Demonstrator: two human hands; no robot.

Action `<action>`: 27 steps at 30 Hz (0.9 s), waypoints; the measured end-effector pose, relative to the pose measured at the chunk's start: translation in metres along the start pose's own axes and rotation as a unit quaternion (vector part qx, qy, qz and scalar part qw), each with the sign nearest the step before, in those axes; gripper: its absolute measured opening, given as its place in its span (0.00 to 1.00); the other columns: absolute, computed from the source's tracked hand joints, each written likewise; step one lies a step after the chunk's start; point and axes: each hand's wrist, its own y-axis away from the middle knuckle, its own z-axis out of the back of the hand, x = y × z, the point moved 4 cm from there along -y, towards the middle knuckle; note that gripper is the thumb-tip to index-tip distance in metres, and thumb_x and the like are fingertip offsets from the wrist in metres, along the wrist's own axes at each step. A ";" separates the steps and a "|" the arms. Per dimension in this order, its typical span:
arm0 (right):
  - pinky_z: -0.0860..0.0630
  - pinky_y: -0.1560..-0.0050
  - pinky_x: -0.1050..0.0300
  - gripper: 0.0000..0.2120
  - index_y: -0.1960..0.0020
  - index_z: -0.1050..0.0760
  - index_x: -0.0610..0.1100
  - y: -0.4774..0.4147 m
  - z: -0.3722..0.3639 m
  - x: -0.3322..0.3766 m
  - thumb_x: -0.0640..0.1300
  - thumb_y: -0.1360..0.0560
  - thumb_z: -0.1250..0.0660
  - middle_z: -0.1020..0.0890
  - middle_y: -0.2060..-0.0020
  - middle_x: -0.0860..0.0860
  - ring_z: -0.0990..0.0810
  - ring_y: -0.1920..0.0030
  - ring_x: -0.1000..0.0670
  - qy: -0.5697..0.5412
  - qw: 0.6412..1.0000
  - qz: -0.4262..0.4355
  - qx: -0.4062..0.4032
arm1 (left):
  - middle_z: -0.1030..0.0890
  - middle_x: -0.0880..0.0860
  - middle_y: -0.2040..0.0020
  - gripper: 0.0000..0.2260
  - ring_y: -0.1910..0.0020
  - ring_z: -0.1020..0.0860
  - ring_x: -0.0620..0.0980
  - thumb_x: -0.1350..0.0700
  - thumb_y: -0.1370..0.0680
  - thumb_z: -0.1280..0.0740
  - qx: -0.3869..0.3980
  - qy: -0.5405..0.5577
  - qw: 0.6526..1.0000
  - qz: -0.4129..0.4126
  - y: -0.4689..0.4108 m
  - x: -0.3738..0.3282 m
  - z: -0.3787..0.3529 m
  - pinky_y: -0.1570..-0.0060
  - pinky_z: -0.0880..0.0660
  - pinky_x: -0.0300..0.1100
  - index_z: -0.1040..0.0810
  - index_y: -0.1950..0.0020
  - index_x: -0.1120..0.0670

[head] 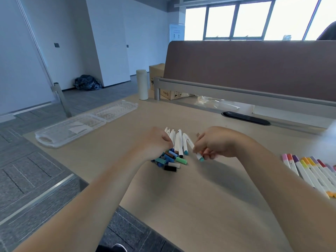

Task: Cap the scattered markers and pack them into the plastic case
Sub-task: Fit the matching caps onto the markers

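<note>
the right hand [214, 142] pinches a white marker [192, 148] with a teal cap on its near end, while the left hand [154, 142] curls its fingers onto the bundle of markers [177, 140] between the two hands; i cannot tell whether it grips one. loose caps [171, 160] lie heaped just below the left hand, so capping looks partly done, with a row of capped markers [309, 170] well right of the right hand. the case [72, 128] lies open well left of the left hand with no markers visible inside, so packing seems wholly ahead.
</note>
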 end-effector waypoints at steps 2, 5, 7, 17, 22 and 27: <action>0.30 0.73 0.60 0.04 0.55 0.22 0.33 0.006 -0.004 -0.008 0.34 0.28 0.29 0.22 0.69 0.41 0.25 0.72 0.48 -0.034 0.999 0.002 0.023 | 0.18 0.51 0.59 0.06 0.64 0.23 0.46 0.58 0.24 0.32 0.020 -0.023 0.999 -0.015 0.004 -0.005 -0.006 0.68 0.28 0.38 0.14 0.54 0.54; 0.29 0.74 0.61 0.04 0.58 0.25 0.36 0.009 -0.006 -0.017 0.34 0.27 0.30 0.24 0.71 0.43 0.24 0.72 0.48 -0.073 0.997 -0.004 0.037 | 0.20 0.49 0.60 0.07 0.59 0.20 0.52 0.58 0.25 0.32 0.044 -0.080 0.995 -0.047 0.009 -0.012 -0.016 0.66 0.27 0.39 0.15 0.57 0.50; 0.27 0.74 0.62 0.06 0.60 0.25 0.37 0.008 -0.005 -0.022 0.35 0.27 0.29 0.24 0.71 0.44 0.23 0.71 0.48 -0.085 0.996 -0.015 0.036 | 0.23 0.46 0.62 0.08 0.57 0.22 0.51 0.57 0.24 0.33 0.047 -0.138 0.987 -0.070 0.009 -0.016 -0.023 0.63 0.31 0.39 0.15 0.55 0.48; 0.27 0.75 0.62 0.07 0.62 0.25 0.37 0.007 0.002 -0.026 0.36 0.27 0.30 0.24 0.74 0.45 0.25 0.73 0.48 -0.078 0.997 -0.019 0.023 | 0.29 0.63 0.31 0.09 0.31 0.33 0.61 0.53 0.23 0.32 0.085 -0.298 0.947 -0.088 -0.002 -0.025 -0.052 0.34 0.35 0.53 0.17 0.44 0.52; 0.28 0.75 0.62 0.07 0.61 0.25 0.37 0.007 0.006 -0.027 0.37 0.25 0.32 0.24 0.71 0.44 0.24 0.73 0.48 -0.060 0.998 -0.005 0.029 | 0.29 0.60 0.32 0.14 0.32 0.32 0.62 0.53 0.24 0.33 0.080 -0.330 0.936 -0.094 -0.010 -0.022 -0.063 0.30 0.39 0.54 0.21 0.39 0.53; 0.32 0.73 0.60 0.03 0.56 0.26 0.36 0.013 0.010 -0.023 0.35 0.25 0.33 0.21 0.69 0.41 0.25 0.74 0.48 -0.054 0.997 0.019 0.044 | 0.20 0.59 0.44 0.06 0.42 0.22 0.57 0.56 0.23 0.34 0.054 -0.133 0.989 -0.045 -0.007 -0.030 -0.056 0.39 0.26 0.55 0.20 0.50 0.57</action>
